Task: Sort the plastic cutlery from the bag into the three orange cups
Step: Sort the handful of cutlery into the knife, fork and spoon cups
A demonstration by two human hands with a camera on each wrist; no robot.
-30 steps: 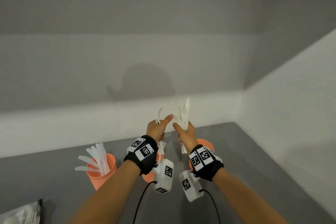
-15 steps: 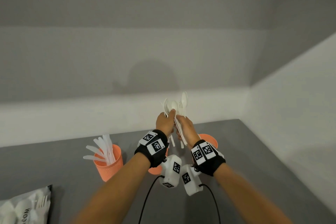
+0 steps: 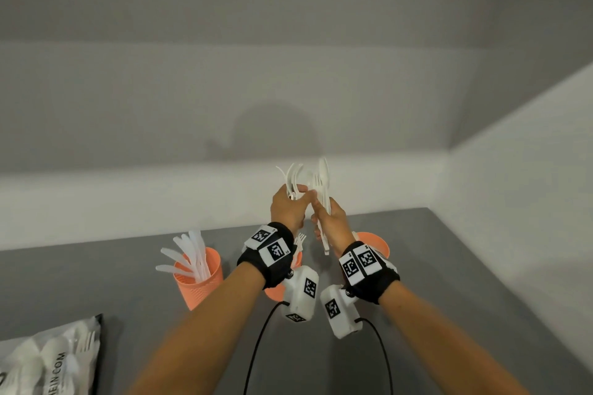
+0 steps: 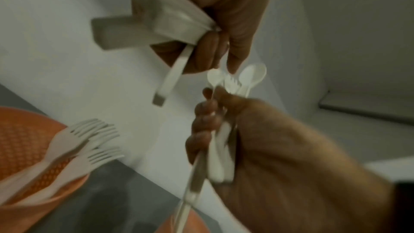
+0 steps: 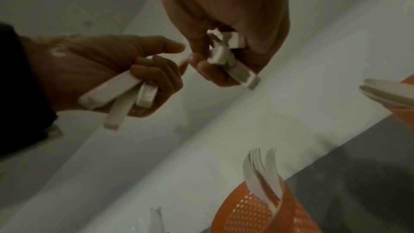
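Observation:
Both hands are raised above the grey table (image 3: 449, 266), side by side and touching. My left hand (image 3: 298, 194) grips a small bunch of white cutlery (image 3: 292, 175); its handles (image 5: 116, 93) stick out below the curled fingers (image 5: 156, 73). My right hand (image 3: 321, 212) grips a mixed bundle of spoons and a fork (image 3: 322, 181), whose spoon bowls (image 4: 252, 74) show above the fist. Three orange cups stand below: the left cup (image 3: 200, 279) holds knives, the middle cup (image 4: 22, 148) holds forks (image 4: 96, 139), and the right cup (image 3: 375, 242) is half hidden by my right wrist.
The cutlery bag (image 3: 48, 359) lies at the table's near left corner with pieces still inside. White walls close the table at the back and on the right. Black cables hang from the wrist cameras over the table's front.
The hands, a little apart a second ago, have come together. The left fingers now meet the right hand's bundle, and more pieces show in the left hand.

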